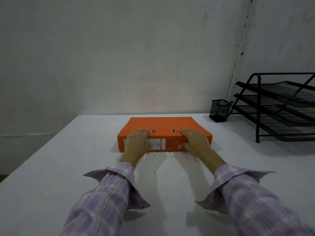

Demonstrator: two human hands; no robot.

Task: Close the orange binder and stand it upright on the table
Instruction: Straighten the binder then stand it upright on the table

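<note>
The orange binder (163, 124) lies flat and closed on the white table (51, 167), its labelled spine facing me. My left hand (137, 142) grips the left part of the spine, fingers over the top cover and thumb on the spine face. My right hand (196, 141) holds the right part of the spine the same way. Two metal slots on the top cover show between my hands. Both forearms in purple plaid sleeves reach across the table.
A black mesh pen cup (219, 110) stands at the back right of the table. Beside it, a black tiered wire paper tray (281, 108) fills the right edge. A grey wall rises right behind the table.
</note>
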